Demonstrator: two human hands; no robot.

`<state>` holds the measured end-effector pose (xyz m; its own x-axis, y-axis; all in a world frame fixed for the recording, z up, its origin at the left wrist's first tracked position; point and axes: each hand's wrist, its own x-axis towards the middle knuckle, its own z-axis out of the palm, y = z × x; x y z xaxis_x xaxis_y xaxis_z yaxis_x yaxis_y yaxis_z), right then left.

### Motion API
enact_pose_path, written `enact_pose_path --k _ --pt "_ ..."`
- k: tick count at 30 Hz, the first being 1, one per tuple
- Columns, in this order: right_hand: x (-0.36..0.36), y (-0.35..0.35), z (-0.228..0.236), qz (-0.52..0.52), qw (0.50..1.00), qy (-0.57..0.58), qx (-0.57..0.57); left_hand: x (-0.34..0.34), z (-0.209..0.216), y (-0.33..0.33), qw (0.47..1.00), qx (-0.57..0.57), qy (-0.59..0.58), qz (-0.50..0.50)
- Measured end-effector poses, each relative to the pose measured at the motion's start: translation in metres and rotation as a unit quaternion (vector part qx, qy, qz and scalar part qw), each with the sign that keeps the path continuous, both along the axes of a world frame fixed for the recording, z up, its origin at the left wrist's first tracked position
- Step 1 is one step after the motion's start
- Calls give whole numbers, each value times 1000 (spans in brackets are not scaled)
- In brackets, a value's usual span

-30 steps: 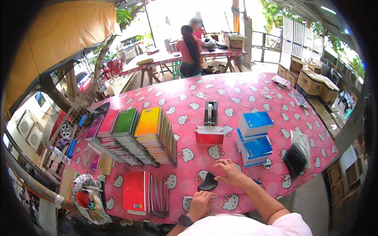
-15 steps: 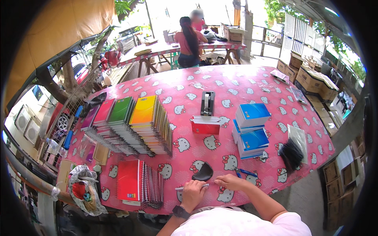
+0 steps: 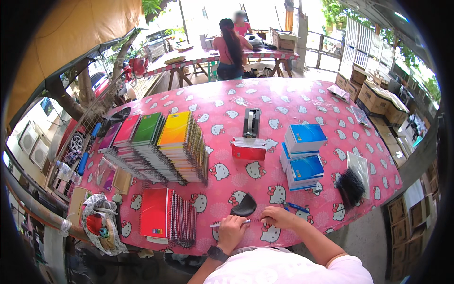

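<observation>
Near the front edge of the table, my left hand (image 3: 231, 230) is closed around a thin white-edged piece (image 3: 216, 225) seen nearly edge-on; it looks like a small pad of pages, mostly hidden by the fingers. My right hand (image 3: 276, 217) pinches the end of a thin dark spiral wire (image 3: 256, 220), which spans the short gap between the hands. Just beyond them lies a black rounded object (image 3: 244, 206). A slim blue hand tool (image 3: 298, 208) rests beyond my right hand. To the left stands a stack of red spiral notebooks (image 3: 155, 213).
Tall stacks of yellow notebooks (image 3: 174, 130) and other colours stand at left. Ahead are a tape dispenser (image 3: 251, 123) and red booklets (image 3: 248, 152). Blue pads (image 3: 306, 173) and a bundle of black wire coils (image 3: 350, 187) lie right. A cloth bag (image 3: 100, 226) sits front left; people work beyond.
My right hand has shifted slightly up and to the right, and more of the spiral wire shows between the hands. My left hand keeps its hold. The whole view has shifted slightly.
</observation>
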<state>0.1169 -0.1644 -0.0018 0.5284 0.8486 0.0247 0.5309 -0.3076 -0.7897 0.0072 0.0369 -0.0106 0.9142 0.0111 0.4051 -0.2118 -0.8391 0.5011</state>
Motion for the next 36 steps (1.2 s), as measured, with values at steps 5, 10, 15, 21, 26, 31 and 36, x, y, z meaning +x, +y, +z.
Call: enact_pose_path --k 5,10,15,21,26,31,36 --pt "-1 0 8 2 997 -50 53 -2 -2 -1 1000 -2 -11 5" --pt "2 -1 4 40 998 20 -53 -3 -4 -2 1000 3 -20 3" --pt "-11 7 3 35 996 -64 57 -5 -5 -2 1000 1 -30 7" --pt "-23 10 -9 -79 995 -10 56 -6 -4 -4 999 -3 -39 11" --pt "-18 16 10 -47 983 -158 76 -4 -7 -3 999 -14 -42 -1" --pt "-16 9 0 -5 998 -57 19 -5 -2 -5 999 -18 -44 3" --pt "-14 13 1 -23 996 75 -38 -8 -8 -2 999 -22 -33 10"
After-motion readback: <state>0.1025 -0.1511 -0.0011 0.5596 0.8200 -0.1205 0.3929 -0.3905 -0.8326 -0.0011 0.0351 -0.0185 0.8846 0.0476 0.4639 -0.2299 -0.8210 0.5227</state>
